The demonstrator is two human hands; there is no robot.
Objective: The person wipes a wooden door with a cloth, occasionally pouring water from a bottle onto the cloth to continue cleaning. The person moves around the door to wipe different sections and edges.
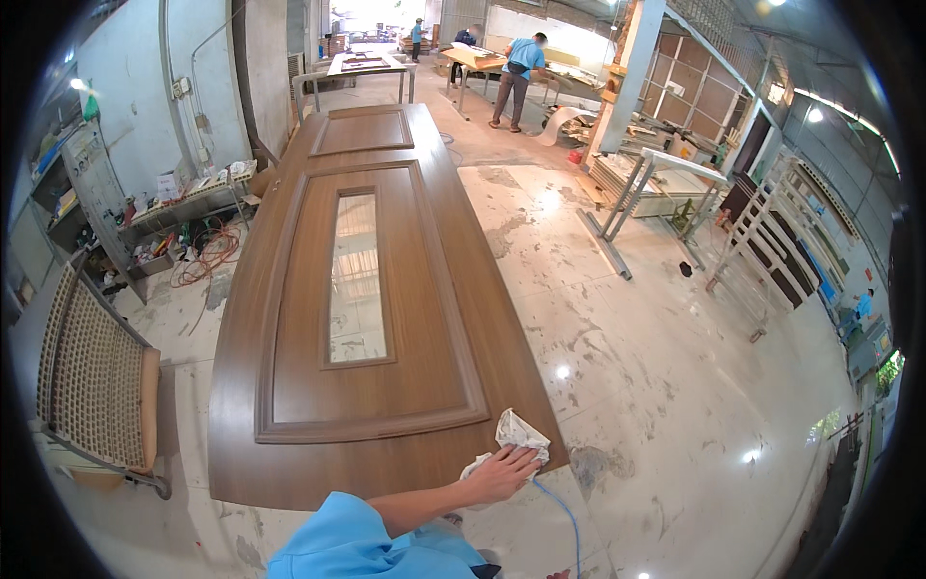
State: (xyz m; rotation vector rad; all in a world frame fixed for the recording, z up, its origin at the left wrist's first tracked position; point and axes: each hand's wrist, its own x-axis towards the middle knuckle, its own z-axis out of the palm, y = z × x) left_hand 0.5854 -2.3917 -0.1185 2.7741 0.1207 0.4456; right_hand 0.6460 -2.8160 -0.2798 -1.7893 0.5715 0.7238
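My left hand (503, 475) presses a crumpled white cloth (522, 436) onto the near right corner of a brown panelled door (386, 473). The fingers lie bent over the cloth, and part of it bunches out on both sides of the hand. The door lies flat, with raised mouldings and a narrow glass pane (357, 280) in its middle. At the bottom edge only a sliver of my right hand (558, 575) shows, its fingers mostly cut off. A thin blue hose (569, 511) runs down from beside the door's corner.
On the left stand a woven-backed chair (101, 372) and a cluttered bench (183, 203) with an orange cord (217, 253) below. To the right are a metal trestle (627, 207) and a slatted rack (757, 241). Farther back, a person in blue (524, 58) bends over a worktable.
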